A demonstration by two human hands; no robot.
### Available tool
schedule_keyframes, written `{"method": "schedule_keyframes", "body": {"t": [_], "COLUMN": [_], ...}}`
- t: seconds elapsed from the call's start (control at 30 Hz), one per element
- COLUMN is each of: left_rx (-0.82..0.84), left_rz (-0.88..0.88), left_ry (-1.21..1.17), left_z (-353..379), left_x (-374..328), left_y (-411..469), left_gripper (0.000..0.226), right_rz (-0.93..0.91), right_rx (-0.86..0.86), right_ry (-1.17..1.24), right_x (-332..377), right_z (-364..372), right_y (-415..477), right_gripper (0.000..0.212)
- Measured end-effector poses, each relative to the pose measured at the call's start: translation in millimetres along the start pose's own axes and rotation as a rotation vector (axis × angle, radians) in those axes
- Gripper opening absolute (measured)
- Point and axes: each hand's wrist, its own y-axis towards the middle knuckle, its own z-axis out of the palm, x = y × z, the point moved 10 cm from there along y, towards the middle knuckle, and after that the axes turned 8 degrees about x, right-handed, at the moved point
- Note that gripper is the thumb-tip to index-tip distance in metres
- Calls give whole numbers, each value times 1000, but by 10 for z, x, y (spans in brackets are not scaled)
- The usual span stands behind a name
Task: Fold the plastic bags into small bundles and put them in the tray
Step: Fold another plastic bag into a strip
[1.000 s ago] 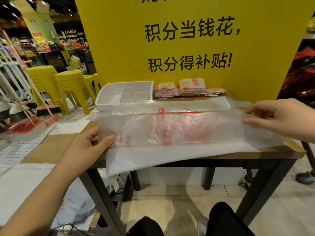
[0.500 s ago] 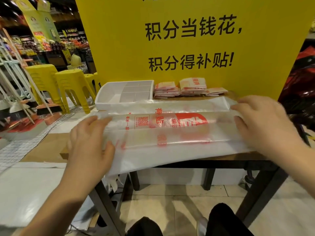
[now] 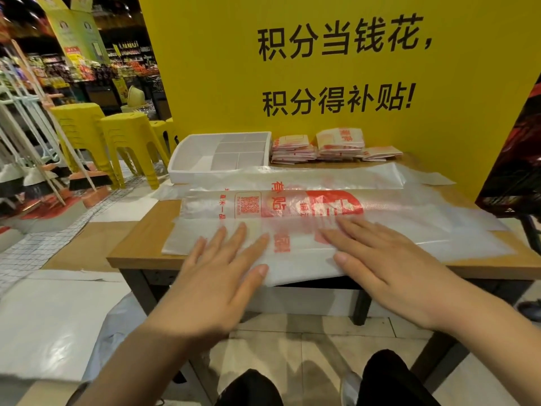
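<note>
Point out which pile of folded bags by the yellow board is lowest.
The rightmost pile, farthest from the tray; the middle pile and left pile stand taller.

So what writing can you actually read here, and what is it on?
"积分当钱花," is the upper line on the yellow sign.
"积分得补贴!" is the lower line on the same sign.
The red print and QR code on the plastic bag are too blurred to read.
The red print on the folded bundles is too small.
The text on the green banner is too small.
</note>
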Motion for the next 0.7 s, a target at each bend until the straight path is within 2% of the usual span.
{"method": "schedule_keyframes", "body": {"t": [0.17,0.27,0.37,0.43,0.53,0.7], "left_rx": [31,18,-101,-167,-215,-292], "left_rz": [-159,-134,-34,51,143,191], "left_ry": [-48,-5,53,46,8,-140], "left_z": [-60,-83,-275,-378,-445,-583], "left_x": [580,575,414,305,188,198], "left_y": [-112,-88,-74,-65,-34,-23], "left_gripper": [67,72,69,57,47,35], "right_rz": [135,197,256,200,66,9], "right_rx": [47,52,-47,-125,-109,-129], "right_ry": [65,49,-54,-77,-5,-22], "right_x": [-542,-694,-679,-535,-312,-209], "right_z": [-54,-78,-247,-365,-348,-429], "right_y": [-231,-286,-342,-326,-229,-187], "right_gripper": [69,72,75,74,79,70]}}
